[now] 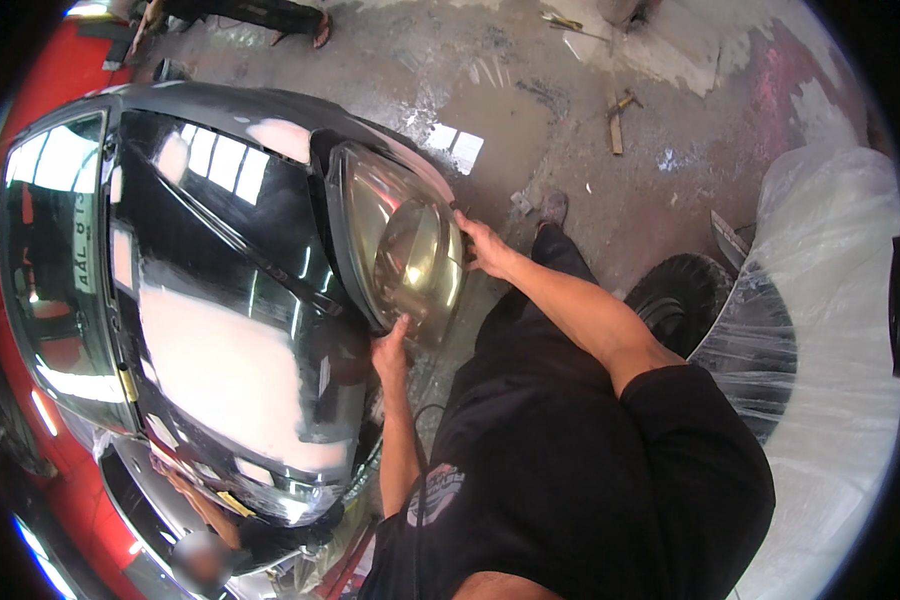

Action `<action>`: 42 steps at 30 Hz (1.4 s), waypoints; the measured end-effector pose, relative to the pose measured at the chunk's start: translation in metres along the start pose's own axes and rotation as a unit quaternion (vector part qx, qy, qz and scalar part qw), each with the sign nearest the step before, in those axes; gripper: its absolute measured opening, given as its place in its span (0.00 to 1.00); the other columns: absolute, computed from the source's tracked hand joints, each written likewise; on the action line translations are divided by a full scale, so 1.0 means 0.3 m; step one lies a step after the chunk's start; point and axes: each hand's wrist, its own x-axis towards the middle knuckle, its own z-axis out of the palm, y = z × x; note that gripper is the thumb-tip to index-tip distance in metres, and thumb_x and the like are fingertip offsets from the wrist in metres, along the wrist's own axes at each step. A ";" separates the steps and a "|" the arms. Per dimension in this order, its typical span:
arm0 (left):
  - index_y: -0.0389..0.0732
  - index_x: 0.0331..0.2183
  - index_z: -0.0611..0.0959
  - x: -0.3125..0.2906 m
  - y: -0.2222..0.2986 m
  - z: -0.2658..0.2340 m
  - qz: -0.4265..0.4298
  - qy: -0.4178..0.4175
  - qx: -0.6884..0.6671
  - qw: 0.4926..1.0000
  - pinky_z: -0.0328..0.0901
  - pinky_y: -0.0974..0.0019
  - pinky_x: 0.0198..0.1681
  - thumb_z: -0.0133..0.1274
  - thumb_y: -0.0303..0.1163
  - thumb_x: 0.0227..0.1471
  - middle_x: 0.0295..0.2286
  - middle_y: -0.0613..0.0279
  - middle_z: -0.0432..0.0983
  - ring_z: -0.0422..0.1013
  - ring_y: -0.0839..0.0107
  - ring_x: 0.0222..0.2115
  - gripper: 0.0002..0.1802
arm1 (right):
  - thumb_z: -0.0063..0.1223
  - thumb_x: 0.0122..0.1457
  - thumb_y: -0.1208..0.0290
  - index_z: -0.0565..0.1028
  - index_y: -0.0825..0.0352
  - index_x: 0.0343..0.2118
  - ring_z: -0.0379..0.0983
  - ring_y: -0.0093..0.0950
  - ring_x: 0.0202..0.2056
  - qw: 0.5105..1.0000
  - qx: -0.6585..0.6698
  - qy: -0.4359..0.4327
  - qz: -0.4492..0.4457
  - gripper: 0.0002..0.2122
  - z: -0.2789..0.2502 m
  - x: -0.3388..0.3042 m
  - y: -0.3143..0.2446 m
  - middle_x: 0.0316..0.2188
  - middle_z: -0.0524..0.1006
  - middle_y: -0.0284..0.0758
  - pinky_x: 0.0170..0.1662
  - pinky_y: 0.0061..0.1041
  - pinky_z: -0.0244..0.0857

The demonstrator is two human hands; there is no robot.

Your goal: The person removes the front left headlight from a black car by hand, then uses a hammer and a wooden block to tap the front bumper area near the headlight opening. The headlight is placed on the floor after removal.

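A car headlight (402,240) with a yellowed clear lens sits at the front corner of a black car (230,265). My right hand (483,247) grips the lamp's outer edge, its fingers partly hidden. At the lower end, my left hand (390,345) holds the rim with the thumb upright against the lens. Whether the lamp is seated in the body or loose in my hands, I cannot tell. Pale pinkish filler patches (220,370) cover parts of the hood beside it.
Another person's arm (205,505) reaches to the car's far side at lower left. Someone's legs (260,15) show at the top. A hammer (622,103) lies on the stained floor. To the right stand a tyre (678,300) and a plastic-covered vehicle (830,300).
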 end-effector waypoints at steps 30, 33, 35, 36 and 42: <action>0.24 0.56 0.71 -0.139 0.038 0.112 0.152 0.087 -0.025 0.984 0.62 0.59 0.60 0.75 0.35 0.46 0.50 0.47 0.75 0.71 0.59 0.51 0.43 | 0.56 0.66 0.41 0.69 0.63 0.66 0.59 0.43 0.67 0.999 0.030 -0.020 -0.005 0.35 -0.036 0.004 -0.032 0.66 0.66 0.42 0.67 0.59 0.53; 0.19 0.60 0.64 -0.168 -0.004 0.119 0.157 0.099 -0.018 0.982 0.57 0.57 0.64 0.77 0.38 0.44 0.55 0.39 0.69 0.66 0.53 0.56 0.54 | 0.56 0.66 0.43 0.71 0.64 0.63 0.62 0.41 0.66 0.999 0.042 -0.003 0.004 0.32 -0.055 -0.035 -0.016 0.64 0.70 0.42 0.66 0.58 0.55; 0.16 0.62 0.59 -0.187 -0.035 0.114 0.119 0.092 0.021 0.988 0.55 0.56 0.66 0.78 0.41 0.42 0.57 0.33 0.65 0.63 0.50 0.59 0.61 | 0.56 0.67 0.44 0.72 0.64 0.62 0.63 0.40 0.65 0.998 0.062 0.009 0.007 0.30 -0.068 -0.070 -0.005 0.63 0.70 0.42 0.66 0.56 0.57; 0.14 0.63 0.56 -0.194 -0.047 0.114 0.081 0.095 0.052 0.991 0.53 0.55 0.67 0.78 0.42 0.41 0.58 0.30 0.63 0.62 0.48 0.60 0.65 | 0.56 0.67 0.44 0.73 0.64 0.61 0.63 0.40 0.65 0.997 0.078 0.012 0.007 0.30 -0.073 -0.086 -0.003 0.63 0.71 0.42 0.65 0.56 0.57; 0.10 0.63 0.54 -0.216 -0.044 0.111 0.056 0.084 0.114 0.988 0.53 0.53 0.69 0.80 0.46 0.38 0.60 0.22 0.61 0.60 0.43 0.63 0.71 | 0.50 0.68 0.41 0.63 0.64 0.68 0.55 0.44 0.70 0.998 0.051 0.018 -0.012 0.36 -0.117 -0.165 -0.003 0.69 0.61 0.44 0.69 0.61 0.47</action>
